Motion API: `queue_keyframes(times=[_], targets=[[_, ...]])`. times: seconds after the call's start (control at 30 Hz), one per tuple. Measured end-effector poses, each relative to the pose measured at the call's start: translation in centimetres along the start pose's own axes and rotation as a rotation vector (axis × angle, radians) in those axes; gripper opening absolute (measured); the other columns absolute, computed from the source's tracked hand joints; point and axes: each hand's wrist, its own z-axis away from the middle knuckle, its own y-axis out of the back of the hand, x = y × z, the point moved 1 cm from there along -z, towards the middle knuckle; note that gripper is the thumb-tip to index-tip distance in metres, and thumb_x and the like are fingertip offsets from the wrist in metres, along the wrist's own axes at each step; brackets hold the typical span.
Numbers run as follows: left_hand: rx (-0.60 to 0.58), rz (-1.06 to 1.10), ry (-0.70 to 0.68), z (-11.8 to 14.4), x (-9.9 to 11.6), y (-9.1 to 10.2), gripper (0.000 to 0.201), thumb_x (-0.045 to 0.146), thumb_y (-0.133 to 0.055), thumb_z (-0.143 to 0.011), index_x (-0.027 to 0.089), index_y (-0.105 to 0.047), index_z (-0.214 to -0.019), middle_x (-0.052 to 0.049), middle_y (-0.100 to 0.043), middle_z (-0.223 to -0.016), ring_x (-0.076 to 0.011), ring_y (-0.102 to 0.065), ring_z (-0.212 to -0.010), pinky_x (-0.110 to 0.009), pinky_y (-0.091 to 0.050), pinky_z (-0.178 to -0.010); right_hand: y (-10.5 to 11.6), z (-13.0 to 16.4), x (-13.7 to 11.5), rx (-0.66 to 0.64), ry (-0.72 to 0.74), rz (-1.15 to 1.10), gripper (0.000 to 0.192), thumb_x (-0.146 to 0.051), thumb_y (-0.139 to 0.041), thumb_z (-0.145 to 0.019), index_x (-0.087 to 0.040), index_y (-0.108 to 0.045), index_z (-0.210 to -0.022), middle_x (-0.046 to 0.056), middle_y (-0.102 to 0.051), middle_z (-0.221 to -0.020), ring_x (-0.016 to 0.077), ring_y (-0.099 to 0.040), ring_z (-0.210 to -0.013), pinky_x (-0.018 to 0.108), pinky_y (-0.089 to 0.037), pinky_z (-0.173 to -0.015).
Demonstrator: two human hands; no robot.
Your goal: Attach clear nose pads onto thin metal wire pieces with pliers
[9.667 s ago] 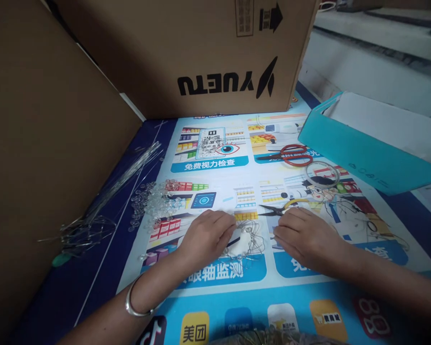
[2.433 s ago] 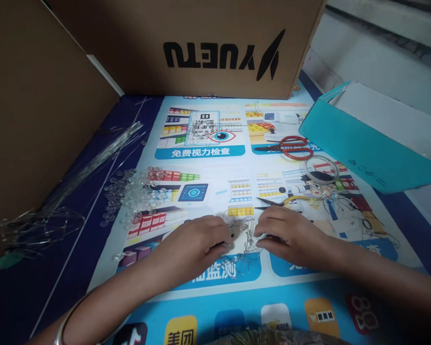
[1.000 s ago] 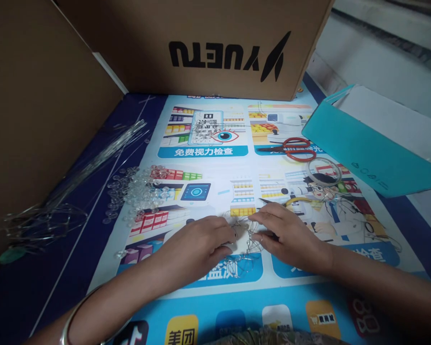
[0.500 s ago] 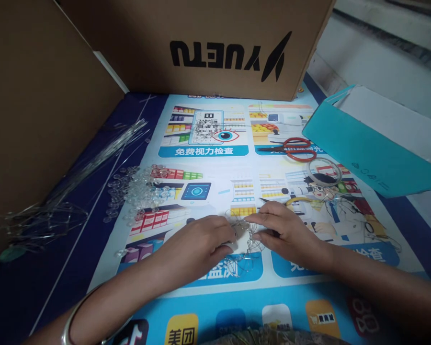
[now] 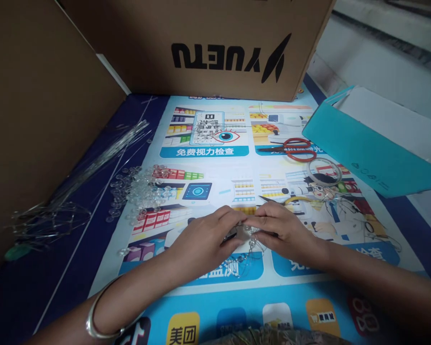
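Note:
A tangle of thin wire strung with clear beads (image 5: 250,247) sits between my hands, low over the printed mat. My left hand (image 5: 215,235) is closed, thumb and fingers pinching at the tangle's left side. A small dark item shows between those fingers; I cannot make out what it is. On the tangle's right side my right hand (image 5: 285,232) is also closed, thumb and forefinger gripping the wire. The fingertips of both hands nearly meet. Just behind my right hand lies a pointed tool with a yellow handle (image 5: 298,198), partly hidden.
Clear beads (image 5: 140,189) lie heaped on the left, beside a bundle of wires (image 5: 104,153). Red-handled scissors (image 5: 300,149), a clear ring-shaped roll (image 5: 325,171) and a teal box (image 5: 373,143) are at the right. Cardboard (image 5: 230,28) walls the back and left.
My left hand has moved slightly right and up, its fingers now reaching across to my right fingertips. The right hand has barely moved. The view has shifted a little.

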Motion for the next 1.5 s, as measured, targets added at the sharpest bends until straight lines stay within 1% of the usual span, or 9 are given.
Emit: queue_keyframes(times=[0.2,0.33,0.47,0.63,0.73,0.97,1.13,1.27,1.5], targets=[[0.045,-0.015,0.027,-0.8,-0.1,-0.4,0.016,0.025,-0.054,-0.080,0.019,-0.052,-0.094,-0.003,-0.058,-0.089,-0.0124,-0.052,-0.067,-0.023,-0.036,-0.054,-0.6,0.0,-0.2,0.016,-0.004,0.052,0.027,-0.023,-0.053,-0.083,-0.024,-0.056,-0.110,0.005,-0.057,-0.094,0.0178,-0.050,-0.090,0.037,-0.043,-0.080],[0.064,0.032,0.016,-1.0,-0.1,-0.5,0.007,0.021,-0.051,-0.081,0.019,-0.054,-0.086,-0.001,-0.057,-0.085,-0.0121,-0.052,-0.069,-0.024,-0.036,-0.056,-0.5,-0.2,-0.8,0.011,-0.141,0.078,0.022,-0.024,-0.058,-0.078,-0.018,-0.053,-0.099,0.005,-0.058,-0.091,0.0189,-0.050,-0.087,0.034,-0.042,-0.074],[0.074,0.104,-0.014,-0.8,-0.2,-0.5,0.008,0.016,-0.047,-0.082,0.018,-0.053,-0.077,0.000,-0.056,-0.081,-0.0120,-0.052,-0.073,-0.024,-0.038,-0.059,0.5,0.1,-1.5,-0.036,-0.277,0.046,0.030,-0.026,-0.063,-0.072,-0.018,-0.049,-0.098,0.004,-0.057,-0.089,0.0169,-0.052,-0.079,0.027,-0.039,-0.062],[0.090,0.147,-0.017,-0.5,-0.5,-0.5,0.010,0.016,-0.046,-0.082,0.019,-0.055,-0.085,-0.002,-0.058,-0.088,-0.0137,-0.054,-0.081,-0.026,-0.042,-0.067,1.1,1.2,-2.4,-0.137,-0.463,-0.070,0.035,-0.031,-0.062,-0.073,-0.021,-0.044,-0.101,-0.002,-0.055,-0.071,0.0107,-0.048,-0.058,0.021,-0.031,-0.049],[0.085,0.111,-0.009,-0.4,-0.5,-0.5,0.011,0.017,-0.045,-0.083,0.019,-0.055,-0.086,-0.002,-0.059,-0.091,-0.0140,-0.054,-0.082,-0.026,-0.043,-0.068,0.4,1.6,-2.7,-0.162,-0.465,-0.144,0.032,-0.024,-0.058,-0.074,-0.021,-0.042,-0.102,-0.003,-0.055,-0.071,0.0103,-0.048,-0.058,0.021,-0.032,-0.050],[0.064,-0.008,-0.018,-0.2,-0.4,-0.6,0.014,0.016,-0.041,-0.085,0.018,-0.055,-0.082,-0.003,-0.057,-0.088,-0.0139,-0.054,-0.078,-0.027,-0.044,-0.068,-0.5,1.8,-2.8,-0.106,-0.439,-0.218,0.027,-0.013,-0.048,-0.077,-0.021,-0.038,-0.101,-0.005,-0.052,-0.065,0.0111,-0.049,-0.057,0.023,-0.035,-0.053],[0.043,-0.078,-0.031,-0.2,-0.3,-0.7,0.015,0.015,-0.040,-0.085,0.017,-0.053,-0.079,-0.003,-0.055,-0.084,-0.0141,-0.053,-0.076,-0.026,-0.042,-0.065,-0.7,1.8,-3.1,-0.079,-0.433,-0.319,0.025,-0.013,-0.047,-0.077,-0.022,-0.039,-0.099,-0.006,-0.049,-0.065,0.0108,-0.049,-0.059,0.023,-0.036,-0.054],[0.014,-0.077,-0.021,-0.1,-0.3,-0.5,0.015,0.016,-0.039,-0.086,0.017,-0.053,-0.079,-0.003,-0.053,-0.083,-0.0144,-0.053,-0.076,-0.026,-0.041,-0.065,-0.8,1.7,-3.0,-0.060,-0.473,-0.410,0.022,-0.014,-0.046,-0.079,-0.022,-0.038,-0.098,-0.006,-0.050,-0.066,0.0101,-0.050,-0.058,0.022,-0.036,-0.053],[0.002,-0.035,-0.023,0.0,-0.6,-0.3,0.015,0.015,-0.039,-0.086,0.018,-0.054,-0.085,-0.003,-0.054,-0.085,-0.0147,-0.053,-0.078,-0.027,-0.042,-0.069,-0.3,2.0,-2.5,-0.079,-0.520,-0.356,0.017,-0.015,-0.046,-0.080,-0.022,-0.038,-0.093,-0.006,-0.050,-0.065,0.0094,-0.049,-0.058,0.021,-0.035,-0.054]])
